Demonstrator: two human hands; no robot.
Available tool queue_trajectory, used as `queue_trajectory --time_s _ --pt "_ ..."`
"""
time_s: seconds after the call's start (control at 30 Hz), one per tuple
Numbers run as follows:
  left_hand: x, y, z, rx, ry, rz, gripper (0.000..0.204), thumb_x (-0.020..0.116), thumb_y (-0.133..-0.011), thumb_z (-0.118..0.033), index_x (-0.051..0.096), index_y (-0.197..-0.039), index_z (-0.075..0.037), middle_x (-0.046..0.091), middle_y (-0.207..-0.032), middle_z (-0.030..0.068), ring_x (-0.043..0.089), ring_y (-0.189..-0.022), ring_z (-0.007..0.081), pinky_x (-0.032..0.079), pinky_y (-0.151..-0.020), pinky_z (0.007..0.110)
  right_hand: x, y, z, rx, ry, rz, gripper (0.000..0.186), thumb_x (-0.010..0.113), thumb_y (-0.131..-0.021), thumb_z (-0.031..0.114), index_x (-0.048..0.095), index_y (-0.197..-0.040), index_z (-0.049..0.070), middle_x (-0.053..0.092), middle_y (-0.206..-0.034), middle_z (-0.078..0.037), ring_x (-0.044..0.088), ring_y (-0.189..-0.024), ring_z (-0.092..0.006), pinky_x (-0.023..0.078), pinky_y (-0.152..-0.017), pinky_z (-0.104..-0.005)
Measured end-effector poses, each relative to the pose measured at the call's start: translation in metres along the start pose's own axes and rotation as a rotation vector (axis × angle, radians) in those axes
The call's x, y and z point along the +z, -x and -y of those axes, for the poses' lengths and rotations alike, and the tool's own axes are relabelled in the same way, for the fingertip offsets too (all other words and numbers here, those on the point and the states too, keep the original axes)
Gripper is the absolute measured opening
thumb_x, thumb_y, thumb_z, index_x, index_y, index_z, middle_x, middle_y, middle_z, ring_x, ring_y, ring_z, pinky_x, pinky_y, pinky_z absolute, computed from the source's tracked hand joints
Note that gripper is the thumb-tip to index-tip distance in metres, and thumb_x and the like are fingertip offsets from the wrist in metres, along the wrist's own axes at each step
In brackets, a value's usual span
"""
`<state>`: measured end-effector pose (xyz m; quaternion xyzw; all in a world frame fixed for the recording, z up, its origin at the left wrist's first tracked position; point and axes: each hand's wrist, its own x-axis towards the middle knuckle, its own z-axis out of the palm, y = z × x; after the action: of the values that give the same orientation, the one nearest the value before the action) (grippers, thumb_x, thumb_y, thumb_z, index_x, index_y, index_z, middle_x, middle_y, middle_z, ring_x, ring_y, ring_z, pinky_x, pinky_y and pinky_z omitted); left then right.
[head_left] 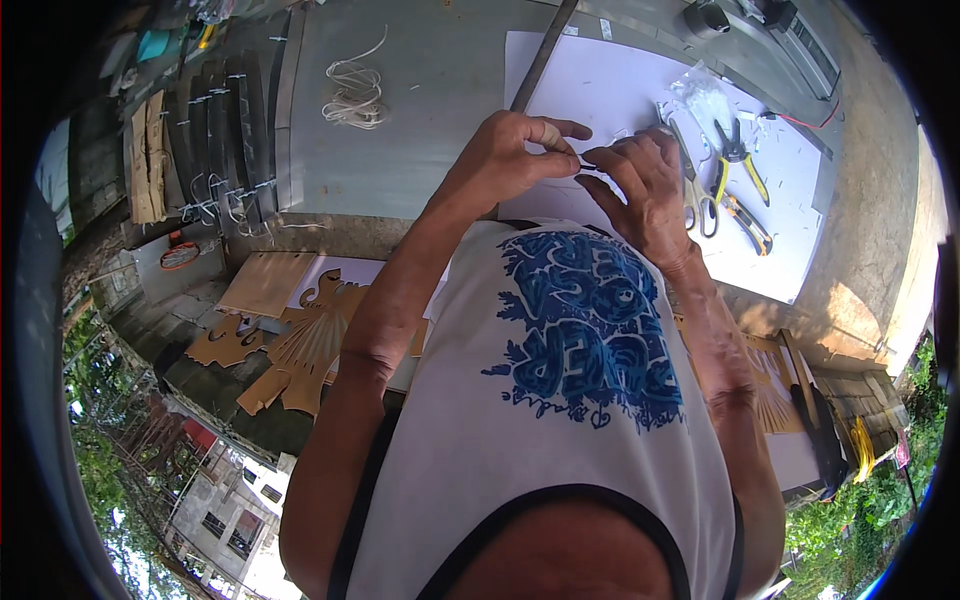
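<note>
My left hand (510,160) and my right hand (640,190) meet over a white sheet (780,260). Their fingertips close around a small thin dark piece (590,168), too small to make out clearly. A long dark bar (543,58) runs from the top edge down behind my left hand. Just right of my right hand lie grey-handled scissors (700,205), yellow-and-black pliers (750,175), a box cutter (748,225) and a clear plastic bag (700,95) of small pieces.
A coil of white cord (352,90) lies on the grey board (400,170). Dark strips with ties (240,140) and wood pieces (147,155) are at left. Below are cardboard cut-outs (310,340). A metal tool (805,55) with a red wire sits upper right.
</note>
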<state>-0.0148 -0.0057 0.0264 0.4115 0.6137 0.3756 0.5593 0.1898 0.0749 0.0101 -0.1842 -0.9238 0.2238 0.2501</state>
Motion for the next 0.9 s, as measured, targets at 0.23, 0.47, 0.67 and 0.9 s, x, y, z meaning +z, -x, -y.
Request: queue_trajectory --time_s 0.23,0.47,0.67,0.9 --pt "-0.001 0.002 0.004 0.000 0.018 -0.010 0.014 0.074 -0.081 -0.009 0.078 -0.088 0.003 0.071 -0.125 0.0107 0.067 -0.099 0.0183 0.053 -0.080 0.028 -0.002 -0.001 -0.002 -0.103 0.049 -0.047 0.021 0.078 -0.074 0.009 0.073 -0.094 0.013 0.066 -0.093 0.001 0.062 -0.088 -0.0184 0.041 -0.091 -0.0411" --pt "0.013 0.003 0.011 0.466 -0.408 -0.201 0.010 0.077 -0.082 -0.010 0.080 -0.091 -0.007 0.072 -0.125 0.0056 0.061 -0.086 0.0170 0.053 -0.072 0.031 -0.002 0.000 0.003 0.273 -0.298 -0.020 0.009 0.079 -0.081 0.007 0.076 -0.089 0.007 0.069 -0.084 -0.001 0.062 -0.083 -0.0188 0.042 -0.086 -0.0366" --pt "0.025 0.002 0.014 0.548 -0.604 -0.287 0.011 0.078 -0.081 -0.010 0.079 -0.092 -0.006 0.073 -0.119 -0.0021 0.059 -0.096 0.0213 0.053 -0.082 0.034 0.003 0.007 -0.003 0.465 -0.425 0.005 0.006 0.076 -0.084 0.008 0.076 -0.089 0.005 0.071 -0.082 -0.006 0.063 -0.082 -0.0198 0.045 -0.080 -0.0369" --pt "0.023 0.001 0.019 0.596 -0.673 -0.242 0.008 0.077 -0.080 -0.006 0.075 -0.086 -0.002 0.073 -0.121 0.0007 0.060 -0.093 0.0225 0.054 -0.081 0.034 0.005 0.005 0.001 0.614 -0.532 0.074 0.011 0.074 -0.086 0.012 0.075 -0.089 0.001 0.071 -0.085 -0.012 0.065 -0.082 -0.0254 0.049 -0.077 -0.0395"
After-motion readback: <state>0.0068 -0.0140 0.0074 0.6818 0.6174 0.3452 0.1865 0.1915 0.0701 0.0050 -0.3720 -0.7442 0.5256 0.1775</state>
